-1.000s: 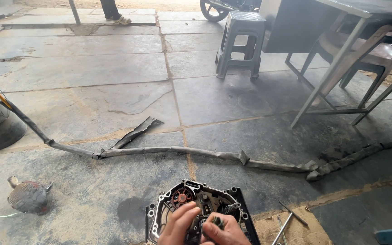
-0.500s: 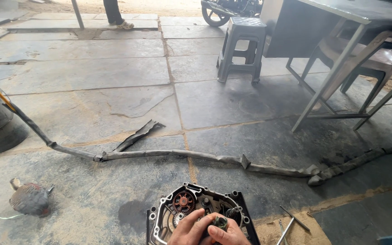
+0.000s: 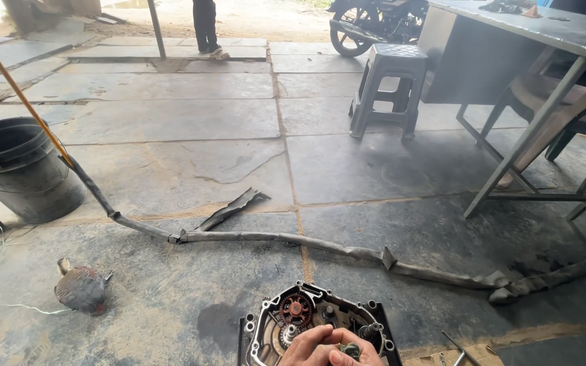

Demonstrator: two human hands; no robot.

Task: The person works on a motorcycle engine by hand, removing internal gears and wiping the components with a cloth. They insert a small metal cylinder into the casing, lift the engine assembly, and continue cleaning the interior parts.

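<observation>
A dark engine casing (image 3: 266, 332) lies open on the stone floor at the bottom of the view, with a reddish gear (image 3: 295, 310) and other gears inside it. My left hand (image 3: 310, 342) and my right hand (image 3: 367, 356) are pressed together over the casing's middle. Their fingers close around a small grey-green part (image 3: 349, 350). Both hands are cut off by the lower edge, so the lower half of the casing is hidden.
A flattened hose strip (image 3: 320, 244) runs across the floor. A black bucket (image 3: 25, 169) with yellow poles stands at the left, and a bird (image 3: 81, 290) sits near it. A grey stool (image 3: 388, 85), a metal table (image 3: 530, 30), a motorcycle (image 3: 371, 24) and a person's legs (image 3: 205, 27) lie beyond. Thin metal tools (image 3: 457, 346) rest right of the casing.
The view has tilted up, so the hands and casing sit lower in frame and the bucket shows. The hands stay together over the casing.
</observation>
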